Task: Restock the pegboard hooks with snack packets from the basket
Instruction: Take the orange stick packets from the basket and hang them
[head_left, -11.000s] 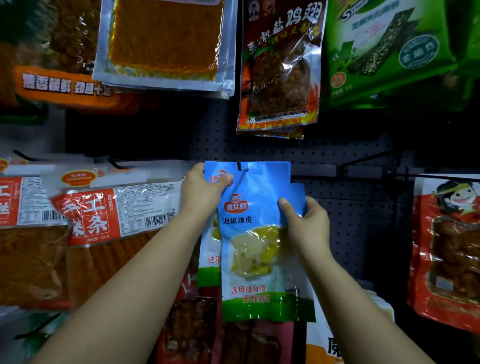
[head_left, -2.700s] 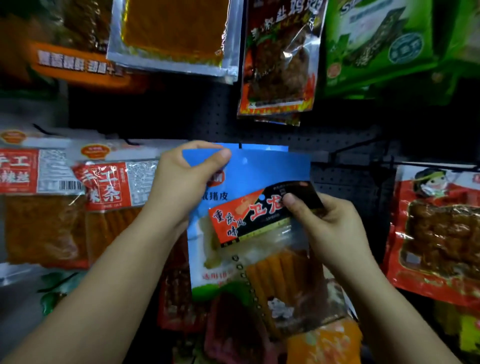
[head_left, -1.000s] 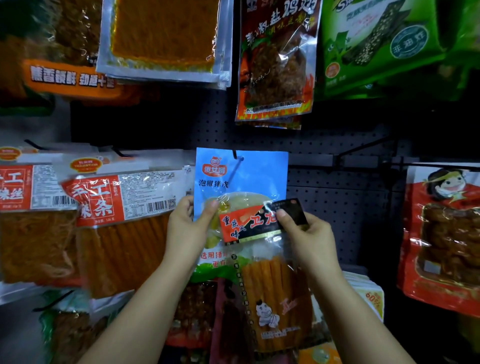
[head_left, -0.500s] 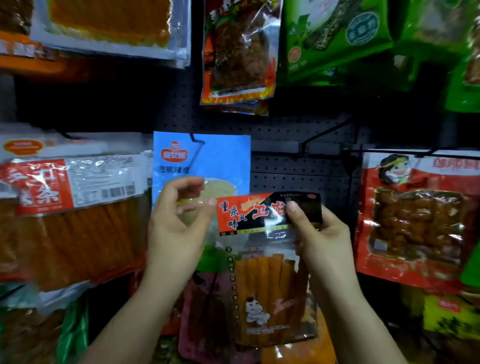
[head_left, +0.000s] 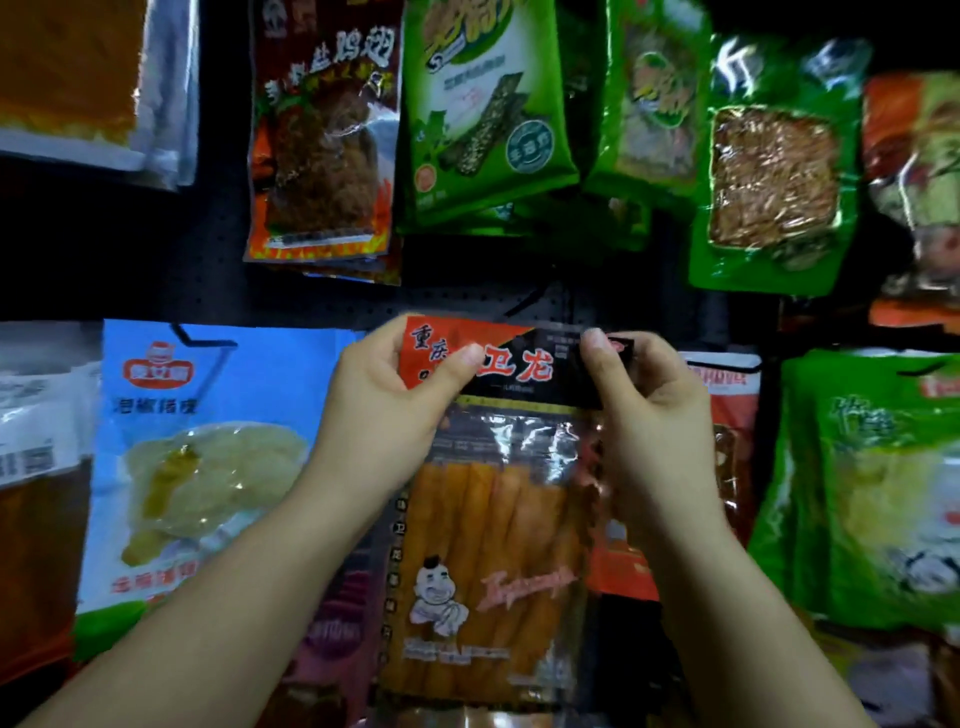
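A clear packet of orange snack sticks (head_left: 485, 545) is being held up in front of the pegboard (head_left: 322, 306), its red-and-black header level with the row of hooks. The left hand (head_left: 387, 410) is pinching the header's left corner between thumb and fingers, and the right hand (head_left: 641, 410) is clamped on the right corner in the same way, so the packet is being carried flat and upright by both. By the look of it, the hanging step is under way: the packet is being brought to a hook but is not yet being threaded on. A dark hook (head_left: 524, 304) is showing just above the header, against the board. The next move is likely calling for the header's hang hole, which cannot be made out here, to be lined up with the hook's tip and pushed back along it.

The space is being crowded on both sides. A blue packet (head_left: 208, 457) is hanging just to the left, a red packet (head_left: 727, 415) is partly hidden behind the right hand, and a green packet (head_left: 872, 483) is hanging further right. Above, a dark red packet (head_left: 322, 135) and green seaweed packets (head_left: 483, 109) are dangling low, so the header may be catching their lower edges as it is being raised
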